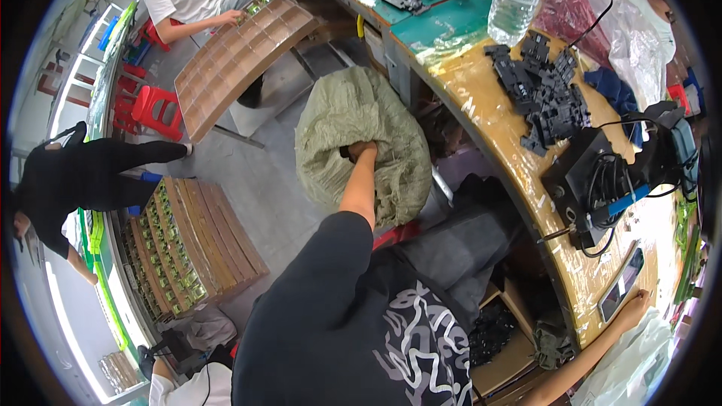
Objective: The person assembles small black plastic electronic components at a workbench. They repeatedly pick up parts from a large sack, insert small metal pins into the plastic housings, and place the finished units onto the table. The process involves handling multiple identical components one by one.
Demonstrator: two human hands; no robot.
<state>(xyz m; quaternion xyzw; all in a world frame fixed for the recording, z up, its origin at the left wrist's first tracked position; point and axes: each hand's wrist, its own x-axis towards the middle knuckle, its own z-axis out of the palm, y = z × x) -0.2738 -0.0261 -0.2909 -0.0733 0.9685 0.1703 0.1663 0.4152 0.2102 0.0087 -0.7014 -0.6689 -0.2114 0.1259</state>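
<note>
My left hand (pixel 362 152) reaches into the mouth of a bulging green woven sack (pixel 320 124) in front of me. Its fingers are hidden by the sack's folds, and something dark shows just beside them. On the worktable (pixel 481 98) at the right lies my right hand (pixel 636 307), its fingers curled in and no object visible in them. A phone (pixel 621 284) is right beside that hand. Farther along the same tabletop, a loose pile of black plastic parts (pixel 541 90) is heaped.
A bottle (pixel 516 0) and a black device with coiled cables (pixel 594 188) stand on the table. Behind the sack is a tilted compartment tray (pixel 233 60). Stacked trays (pixel 203 233) and a red stool (pixel 159 109) are at the left. Other people sit and stand nearby.
</note>
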